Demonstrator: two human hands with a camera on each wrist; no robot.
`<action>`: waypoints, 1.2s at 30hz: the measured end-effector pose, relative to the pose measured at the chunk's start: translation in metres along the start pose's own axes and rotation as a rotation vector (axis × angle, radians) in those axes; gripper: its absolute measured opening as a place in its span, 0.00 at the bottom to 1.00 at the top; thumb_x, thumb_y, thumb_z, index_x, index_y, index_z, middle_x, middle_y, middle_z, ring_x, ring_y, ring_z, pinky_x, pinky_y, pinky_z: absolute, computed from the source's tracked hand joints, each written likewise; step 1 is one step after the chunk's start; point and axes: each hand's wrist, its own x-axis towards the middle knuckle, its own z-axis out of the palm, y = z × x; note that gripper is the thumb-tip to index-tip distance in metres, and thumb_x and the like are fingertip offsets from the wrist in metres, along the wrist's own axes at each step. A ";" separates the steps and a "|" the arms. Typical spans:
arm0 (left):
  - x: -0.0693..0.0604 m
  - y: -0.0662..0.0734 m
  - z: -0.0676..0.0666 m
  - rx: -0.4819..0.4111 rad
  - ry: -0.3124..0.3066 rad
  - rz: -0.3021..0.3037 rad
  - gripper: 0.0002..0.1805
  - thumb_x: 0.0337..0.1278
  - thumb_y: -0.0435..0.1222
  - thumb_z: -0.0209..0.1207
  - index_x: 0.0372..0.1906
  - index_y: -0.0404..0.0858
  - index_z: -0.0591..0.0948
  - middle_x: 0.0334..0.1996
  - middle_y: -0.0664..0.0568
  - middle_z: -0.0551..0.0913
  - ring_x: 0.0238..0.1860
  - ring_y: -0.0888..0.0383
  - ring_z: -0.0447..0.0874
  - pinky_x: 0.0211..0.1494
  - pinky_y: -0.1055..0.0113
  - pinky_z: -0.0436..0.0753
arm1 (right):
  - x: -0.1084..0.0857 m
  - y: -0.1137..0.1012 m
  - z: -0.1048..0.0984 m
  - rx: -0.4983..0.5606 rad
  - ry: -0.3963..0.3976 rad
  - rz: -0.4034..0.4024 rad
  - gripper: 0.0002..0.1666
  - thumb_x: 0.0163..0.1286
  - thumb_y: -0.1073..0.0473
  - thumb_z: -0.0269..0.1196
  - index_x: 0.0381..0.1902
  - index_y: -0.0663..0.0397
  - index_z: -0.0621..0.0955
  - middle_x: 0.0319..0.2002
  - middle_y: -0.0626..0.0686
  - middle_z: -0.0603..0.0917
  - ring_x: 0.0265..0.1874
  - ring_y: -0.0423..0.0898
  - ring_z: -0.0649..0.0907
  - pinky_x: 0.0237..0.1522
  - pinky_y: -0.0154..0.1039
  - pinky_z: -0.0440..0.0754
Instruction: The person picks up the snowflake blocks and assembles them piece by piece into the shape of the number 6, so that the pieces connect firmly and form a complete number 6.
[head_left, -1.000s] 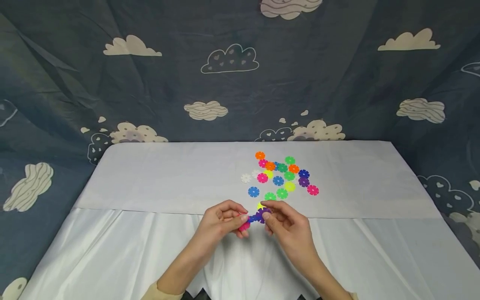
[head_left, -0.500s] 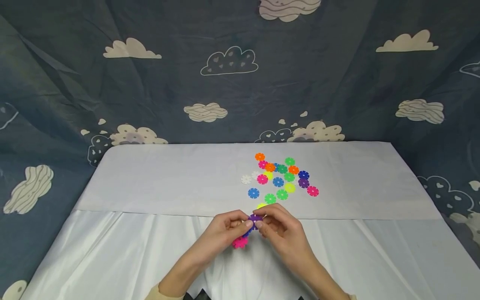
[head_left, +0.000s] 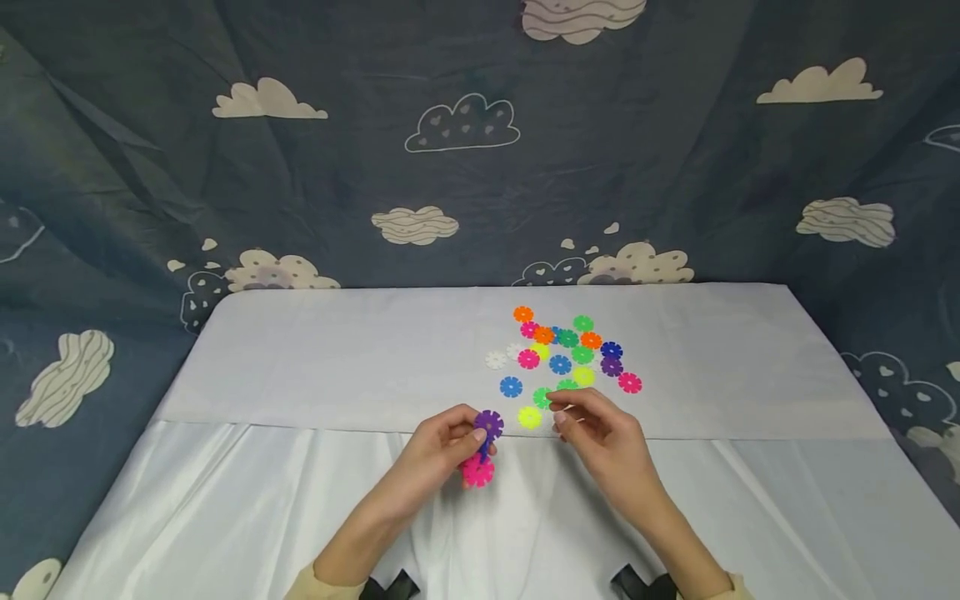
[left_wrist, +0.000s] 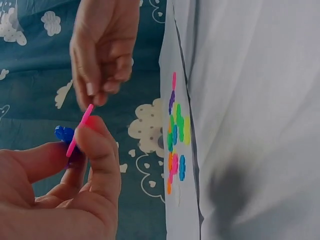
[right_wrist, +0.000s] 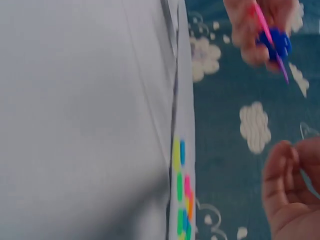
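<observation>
My left hand [head_left: 433, 454] pinches a short chain of notched plastic discs between thumb and fingers. The chain has a purple disc [head_left: 490, 424] at its top and a pink disc [head_left: 478, 472] at its bottom. Between them a blue disc [left_wrist: 64, 133] stands edge-on, partly covered by the fingers. To the right, my right hand [head_left: 611, 435] hovers with loosely bent fingers and nothing in them. Its fingertips are near a green disc [head_left: 542, 398] and a yellow disc [head_left: 529, 417] in the head view.
Several loose discs lie beyond the hands on the white table cover [head_left: 322, 358], among them a blue disc [head_left: 511, 387], a white disc [head_left: 496, 360] and a pink disc [head_left: 630, 382]. Some overlap. A dark cloud-patterned cloth [head_left: 465, 192] hangs behind the table.
Earlier both hands held the purple disc at the chain. My right hand has let go and moved right toward the loose discs; my left hand keeps the chain, with the purple disc now upright.
</observation>
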 end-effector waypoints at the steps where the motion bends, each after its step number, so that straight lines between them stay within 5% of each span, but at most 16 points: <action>1: 0.000 0.000 -0.001 -0.002 0.007 -0.001 0.09 0.70 0.33 0.55 0.46 0.31 0.77 0.38 0.38 0.82 0.29 0.58 0.76 0.28 0.72 0.76 | 0.002 0.002 -0.004 -0.029 -0.004 0.018 0.14 0.70 0.65 0.63 0.53 0.53 0.81 0.47 0.52 0.82 0.39 0.53 0.83 0.42 0.36 0.84; 9: 0.001 -0.001 -0.006 -0.020 0.031 -0.020 0.08 0.70 0.32 0.54 0.46 0.30 0.75 0.39 0.37 0.83 0.28 0.58 0.76 0.29 0.71 0.76 | 0.026 0.015 -0.017 -0.323 -0.193 0.116 0.14 0.67 0.66 0.65 0.51 0.51 0.83 0.46 0.46 0.84 0.44 0.43 0.80 0.44 0.36 0.82; 19: 0.003 -0.003 -0.007 -0.064 0.001 -0.026 0.09 0.71 0.33 0.52 0.45 0.29 0.74 0.38 0.36 0.83 0.25 0.59 0.75 0.25 0.71 0.76 | 0.054 0.034 -0.009 -0.518 -0.453 0.044 0.17 0.65 0.67 0.67 0.51 0.50 0.84 0.47 0.46 0.84 0.46 0.44 0.81 0.49 0.42 0.82; 28: 0.003 -0.004 -0.007 -0.072 -0.010 -0.028 0.09 0.71 0.33 0.51 0.45 0.28 0.74 0.38 0.37 0.83 0.25 0.59 0.75 0.23 0.70 0.76 | 0.058 0.036 -0.002 -0.647 -0.522 0.040 0.19 0.66 0.62 0.67 0.55 0.45 0.83 0.46 0.43 0.78 0.43 0.40 0.77 0.48 0.38 0.80; 36: 0.005 -0.004 -0.006 -0.081 0.001 -0.036 0.10 0.73 0.34 0.51 0.45 0.29 0.74 0.37 0.38 0.83 0.26 0.59 0.76 0.24 0.71 0.77 | 0.054 0.029 0.003 -0.677 -0.478 0.062 0.17 0.62 0.64 0.70 0.47 0.44 0.81 0.36 0.41 0.78 0.34 0.41 0.76 0.37 0.35 0.79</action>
